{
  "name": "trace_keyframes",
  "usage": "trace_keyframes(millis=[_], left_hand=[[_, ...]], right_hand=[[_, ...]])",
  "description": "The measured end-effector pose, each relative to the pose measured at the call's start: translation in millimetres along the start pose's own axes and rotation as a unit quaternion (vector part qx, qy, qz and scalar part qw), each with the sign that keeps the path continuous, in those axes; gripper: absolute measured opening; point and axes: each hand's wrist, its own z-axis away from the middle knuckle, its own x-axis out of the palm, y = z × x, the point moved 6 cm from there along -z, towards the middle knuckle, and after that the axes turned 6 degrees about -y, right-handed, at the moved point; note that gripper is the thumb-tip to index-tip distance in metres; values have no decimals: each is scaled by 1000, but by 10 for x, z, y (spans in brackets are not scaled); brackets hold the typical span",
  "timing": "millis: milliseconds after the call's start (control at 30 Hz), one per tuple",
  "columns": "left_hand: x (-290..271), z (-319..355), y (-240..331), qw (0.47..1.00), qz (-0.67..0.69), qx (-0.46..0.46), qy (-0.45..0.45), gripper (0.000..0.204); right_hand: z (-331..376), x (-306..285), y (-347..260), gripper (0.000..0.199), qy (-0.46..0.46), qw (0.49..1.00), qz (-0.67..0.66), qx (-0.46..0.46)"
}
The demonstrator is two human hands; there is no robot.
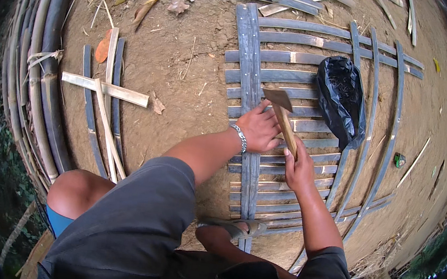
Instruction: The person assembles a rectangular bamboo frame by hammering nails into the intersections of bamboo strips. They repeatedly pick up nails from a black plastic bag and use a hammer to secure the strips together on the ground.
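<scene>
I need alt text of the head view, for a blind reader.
A person's right-hand grip holds a wooden-handled, metal-headed tool over a lattice of dark slats on bare ground; the left-hand grip is at the slats. A black plastic bag sits on the lattice.

Toward the panel's right edge, the bag covers some slats; its dark contents are too small to tell. The right hand hides the hammer's butt. The upper edge crops the poles.
</scene>
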Motion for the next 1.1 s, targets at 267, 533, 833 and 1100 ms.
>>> trace_keyframes(millis=[267, 533, 833, 1100], left_hand=[[-51, -36, -6, 999, 23, 20, 12, 61], [33, -20, -18, 999, 46, 16, -24, 68], [-35, -41, -8, 999, 47, 16, -12, 67], [11, -31, 12, 1000, -3, 14, -4, 68]], right_hand=[[-372, -143, -75, 42, -88, 987, 109, -83], [-348, -327, -151, 45, 6, 977, 49, -208], [-479, -346, -67, 44, -51, 978, 70, -188], [-659, -229, 81, 45, -74, 979, 136, -132]])
